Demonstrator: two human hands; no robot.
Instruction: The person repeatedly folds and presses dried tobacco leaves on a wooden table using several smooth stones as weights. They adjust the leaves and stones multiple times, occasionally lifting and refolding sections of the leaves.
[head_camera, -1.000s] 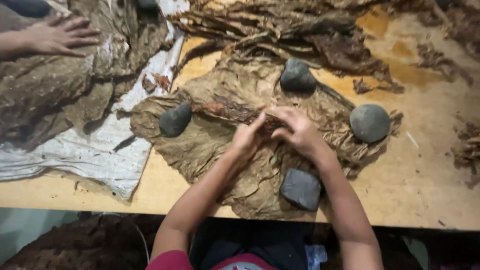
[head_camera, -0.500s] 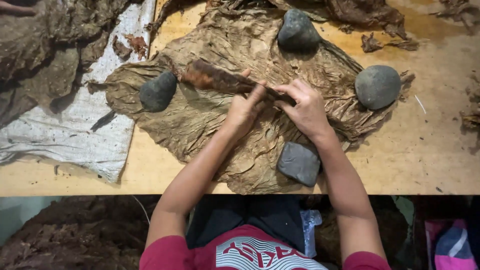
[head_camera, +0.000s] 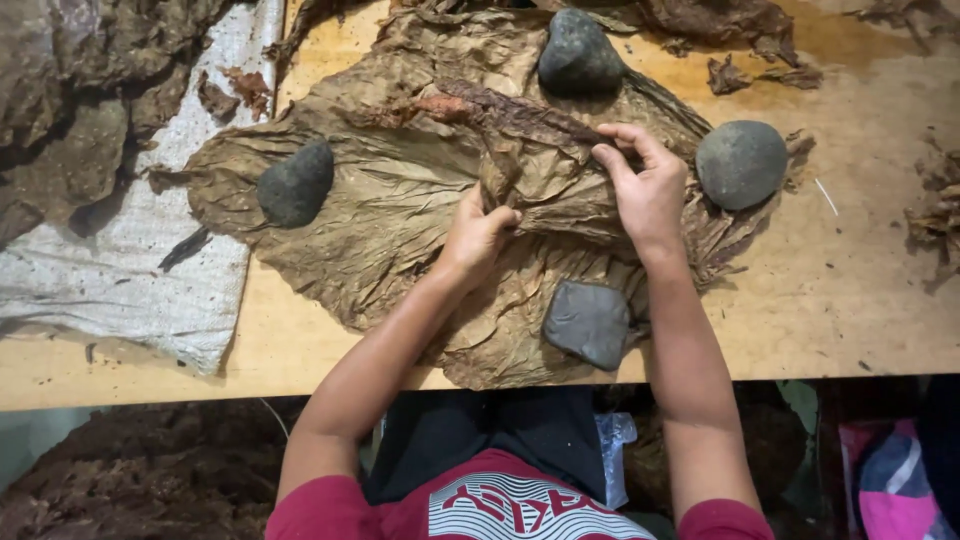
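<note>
Four grey stones weighed down the stack of broad, dry brown leaves (head_camera: 400, 210) spread on our pale wooden table (head_camera: 860, 300): a dark rounded one at the far edge (head_camera: 580, 55), a smooth oval one to the right (head_camera: 741, 163), a dark egg-shaped one to the left (head_camera: 295, 183), and a flat, squarish slate-grey one nearest us (head_camera: 588, 322). The leaves looked papery, veined and crinkled, with ragged edges. Across the top sheet lay one darker, reddish-brown rolled leaf (head_camera: 500, 112), rough and twisted.

Our left hand (head_camera: 478, 235) was closed, pinching up a puckered fold of the top leaf between thumb and fingers. Our right hand (head_camera: 645, 185) was half open, fingers curled, gripping the leaf's crumpled edge just beside the near end of the dark roll.

To the left lay one coarse white woven sack (head_camera: 150, 290), partly under the stack, with a heap of dull brown leaves (head_camera: 70, 110) on it. More dark leaf scraps (head_camera: 740, 70) lay at the far edge of the table.

Half a second before, both hands had met at the dark roll; they were now apart, the left having dropped lower onto the sheet. The view had also drawn closer.
</note>
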